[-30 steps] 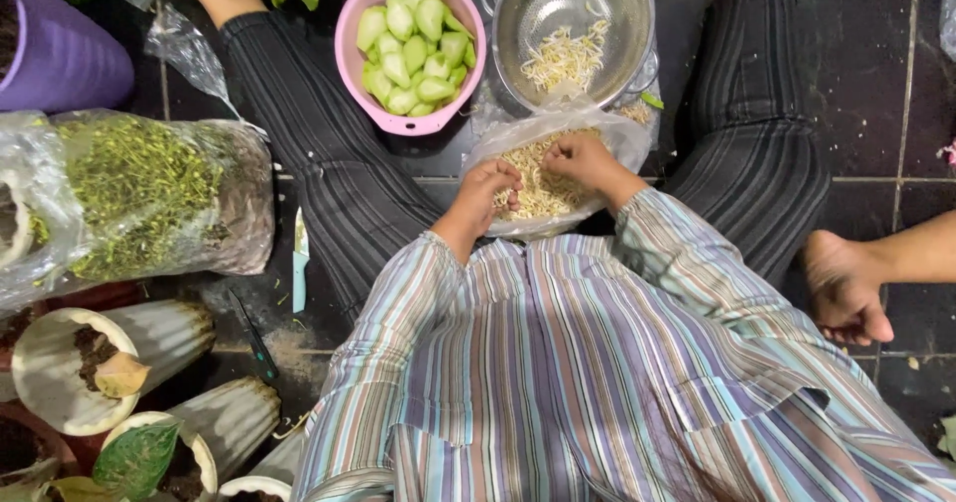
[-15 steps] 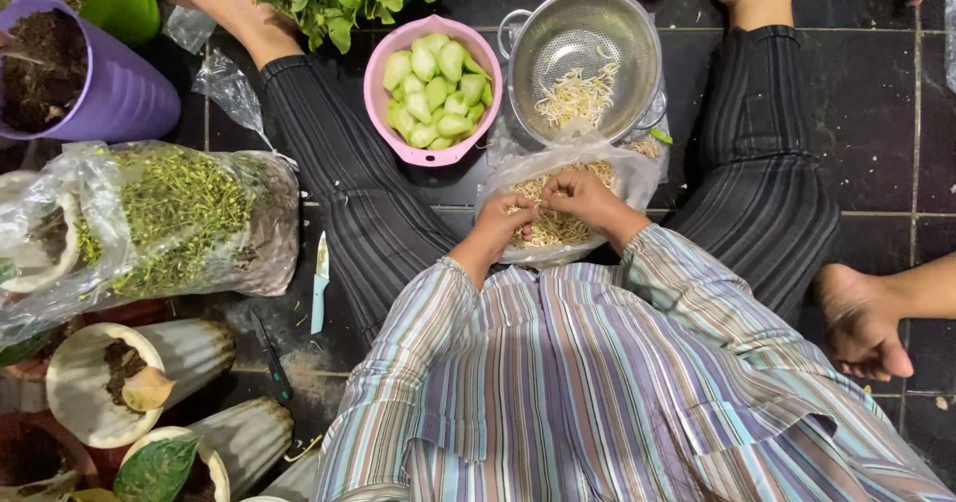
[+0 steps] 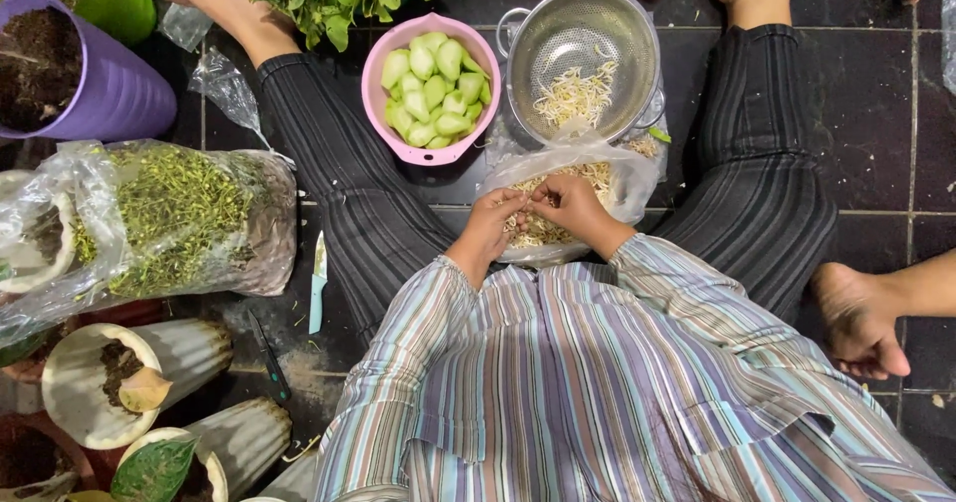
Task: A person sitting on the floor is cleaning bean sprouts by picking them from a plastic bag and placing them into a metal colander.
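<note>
Hands are meeting over the clear bag of bean sprouts at center: left hand and right hand are pinching sprouts, fingertips together. Metal colander is sitting at twelve o'clock.

— What are the fingertips of the left hand and right hand pinching?

— Too small to tell; the clear bag is hiding most sprouts, and the purple pot is running off-frame.
</note>
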